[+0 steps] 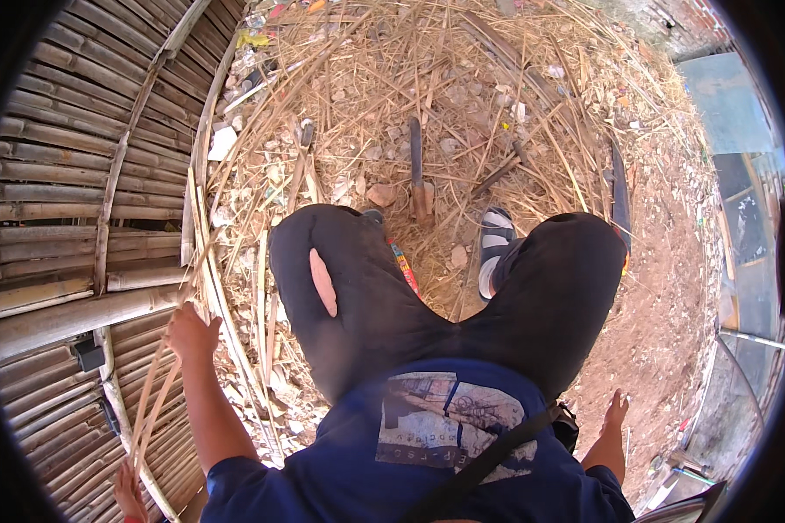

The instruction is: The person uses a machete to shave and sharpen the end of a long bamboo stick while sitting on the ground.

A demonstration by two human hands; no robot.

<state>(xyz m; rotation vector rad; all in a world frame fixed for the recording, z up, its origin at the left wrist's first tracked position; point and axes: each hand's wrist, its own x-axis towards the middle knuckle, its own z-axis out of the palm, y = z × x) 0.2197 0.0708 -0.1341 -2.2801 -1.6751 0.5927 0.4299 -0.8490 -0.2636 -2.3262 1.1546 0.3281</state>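
Observation:
My left hand (192, 333) is out to the left beside the bamboo wall, closed around thin bamboo strips (154, 397) that run up and down past it. Its thumb points toward my left knee. Low on the right, my right hand (617, 410) hangs beside my hip over bare soil, its fingers apart and nothing in them. On the ground between my knees lies a knife-like tool with a dark blade (416, 148) and a wooden handle (422, 202).
Another person's hand (129, 494) shows at the lower left. A slatted bamboo wall (70, 174) lines the left. Straw, stones and split bamboo (515, 65) litter the ground ahead. A long dark flat piece (619, 187) lies beyond my right knee. Bluish panels (728, 105) stand at right.

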